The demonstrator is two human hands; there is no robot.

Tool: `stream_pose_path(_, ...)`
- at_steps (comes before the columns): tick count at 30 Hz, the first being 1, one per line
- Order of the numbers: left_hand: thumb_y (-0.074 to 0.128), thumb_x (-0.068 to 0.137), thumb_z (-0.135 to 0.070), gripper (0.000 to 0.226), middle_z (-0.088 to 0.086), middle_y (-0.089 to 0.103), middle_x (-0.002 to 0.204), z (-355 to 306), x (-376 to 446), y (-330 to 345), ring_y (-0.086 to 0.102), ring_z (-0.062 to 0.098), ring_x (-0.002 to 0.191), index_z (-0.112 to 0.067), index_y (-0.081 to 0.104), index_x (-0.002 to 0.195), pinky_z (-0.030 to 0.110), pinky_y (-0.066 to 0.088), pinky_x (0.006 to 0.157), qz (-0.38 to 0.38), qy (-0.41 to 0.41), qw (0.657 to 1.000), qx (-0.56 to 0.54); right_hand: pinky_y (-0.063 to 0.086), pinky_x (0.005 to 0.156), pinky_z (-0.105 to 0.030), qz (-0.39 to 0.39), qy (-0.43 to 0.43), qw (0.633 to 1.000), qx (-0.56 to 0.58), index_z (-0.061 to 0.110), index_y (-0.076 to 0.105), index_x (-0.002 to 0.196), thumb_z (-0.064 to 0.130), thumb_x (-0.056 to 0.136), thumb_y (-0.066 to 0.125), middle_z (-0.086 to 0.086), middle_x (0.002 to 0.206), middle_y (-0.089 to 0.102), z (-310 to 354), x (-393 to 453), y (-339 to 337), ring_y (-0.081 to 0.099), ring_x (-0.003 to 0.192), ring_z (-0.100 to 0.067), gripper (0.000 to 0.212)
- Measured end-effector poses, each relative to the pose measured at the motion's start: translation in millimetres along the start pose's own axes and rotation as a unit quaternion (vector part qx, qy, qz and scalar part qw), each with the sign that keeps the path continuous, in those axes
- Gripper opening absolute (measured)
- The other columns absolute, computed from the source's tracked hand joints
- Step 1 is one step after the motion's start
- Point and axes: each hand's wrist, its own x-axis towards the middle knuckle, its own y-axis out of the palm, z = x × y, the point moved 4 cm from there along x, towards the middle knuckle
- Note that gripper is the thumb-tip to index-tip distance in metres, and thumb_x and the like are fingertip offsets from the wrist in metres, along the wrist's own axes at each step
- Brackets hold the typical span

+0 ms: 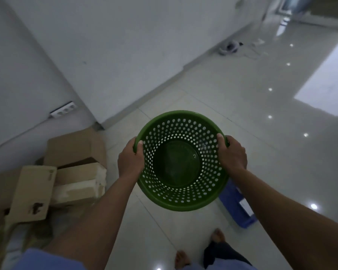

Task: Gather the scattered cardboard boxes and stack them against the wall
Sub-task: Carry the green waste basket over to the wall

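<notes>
I hold a round green plastic basket [180,199] with a perforated wall in front of me above the floor; nothing lies inside it. My left hand [130,159] grips its left rim, thumb inside. My right hand [232,154] grips the right rim the same way. Several cardboard boxes [74,147] lie in a loose heap on the floor at the lower left, close to the white wall [115,45]. One flattened brown box [32,193] leans over the others, and a pale box [80,184] lies beside it.
A blue plastic tray [237,208] sits on the glossy tiled floor [242,104] under the basket's right side. A socket strip [63,110] is fixed low on the wall. Cables and a small device [230,47] lie far off by the wall. My bare feet [218,234] show below.
</notes>
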Motion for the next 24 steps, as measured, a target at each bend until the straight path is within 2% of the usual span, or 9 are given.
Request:
stream_pose_path(5,0.042,0.108,-0.037,0.031,-0.01,0.064,0.102,25,51,-49,0.06,0.017,0.096,-0.025,0.065,0.126,0.03,0.04,0.079,-0.051,-0.027,0.998,-0.015,0.049,0.074,-0.037,0.038,-0.067,0.997,-0.015,0.02,0.068,0.116,0.059,0.104,0.037,0.004,0.09,0.067,74,38,59,0.065,0.084,-0.019,0.051)
stream_pose_path(10,0.042,0.109,-0.036,0.03,-0.01,0.06,0.098,49,113,-70,0.055,0.015,0.092,-0.024,0.065,0.122,0.03,0.037,0.077,-0.085,-0.063,0.994,-0.012,0.053,0.076,-0.039,0.075,-0.109,0.991,-0.033,0.023,0.07,0.115,0.062,0.102,0.036,0.005,0.09,0.07,133,90,121,0.066,0.084,-0.019,0.054)
stream_pose_path(15,0.042,0.109,-0.037,0.029,-0.007,0.062,0.098,69,176,-83,0.058,0.018,0.094,-0.023,0.066,0.117,0.031,0.038,0.075,-0.125,-0.118,0.985,-0.017,0.055,0.082,-0.045,0.128,-0.147,0.979,-0.059,0.025,0.071,0.111,0.065,0.1,0.035,0.003,0.093,0.071,200,148,186,0.066,0.086,-0.022,0.056)
stream_pose_path(22,0.041,0.109,-0.037,0.031,-0.01,0.06,0.1,106,259,-110,0.055,0.014,0.093,-0.022,0.066,0.121,0.029,0.038,0.077,-0.171,-0.197,0.965,-0.021,0.055,0.085,-0.046,0.201,-0.192,0.958,-0.073,0.023,0.071,0.112,0.061,0.102,0.036,0.001,0.096,0.071,290,205,289,0.066,0.089,-0.024,0.053)
stream_pose_path(24,0.042,0.109,-0.036,0.032,-0.01,0.058,0.099,120,292,-116,0.053,0.013,0.092,-0.02,0.066,0.122,0.028,0.036,0.076,-0.182,-0.212,0.96,-0.012,0.053,0.082,-0.042,0.206,-0.19,0.957,-0.077,0.021,0.071,0.113,0.06,0.103,0.037,0.001,0.094,0.07,308,221,322,0.065,0.087,-0.023,0.052)
